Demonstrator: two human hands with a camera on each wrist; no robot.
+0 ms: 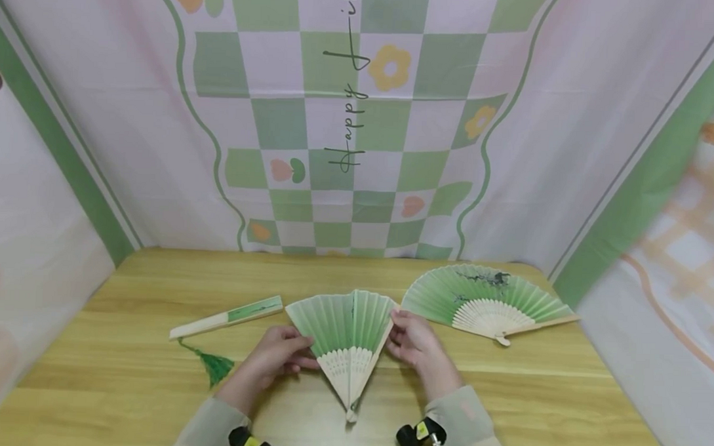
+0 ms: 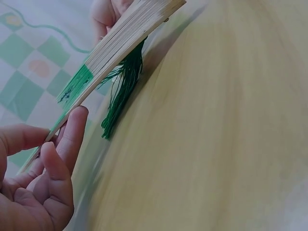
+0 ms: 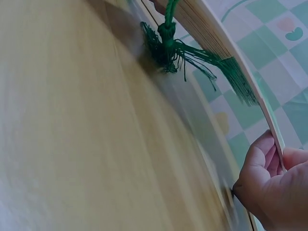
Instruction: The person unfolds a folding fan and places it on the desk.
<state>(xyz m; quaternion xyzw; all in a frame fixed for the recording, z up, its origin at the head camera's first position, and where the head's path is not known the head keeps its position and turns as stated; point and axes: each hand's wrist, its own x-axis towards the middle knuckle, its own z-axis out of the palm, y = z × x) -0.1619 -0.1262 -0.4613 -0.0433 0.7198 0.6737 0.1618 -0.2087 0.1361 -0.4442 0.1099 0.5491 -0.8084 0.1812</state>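
Note:
Between my two hands a green folding fan (image 1: 330,320) is partly spread, its pivot end pointing toward me and its pale ribs showing below the green leaf. My left hand (image 1: 284,353) pinches its left edge; the left wrist view shows the thumb (image 2: 24,139) on one side of the outer stick and fingers on the other. At the upper right edge, my right hand (image 1: 414,340) pinches the other outer stick, which also shows in the right wrist view, thumb against fingers (image 3: 262,154). A dark green tassel (image 2: 122,91) hangs under this fan.
On the wooden table (image 1: 504,399), a folded fan (image 1: 230,317) lies to the left with its green tassel (image 1: 215,368) toward me. To the right lies a widely spread green fan (image 1: 431,294) with a dark branch print. A checked cloth (image 1: 390,126) hangs behind the table.

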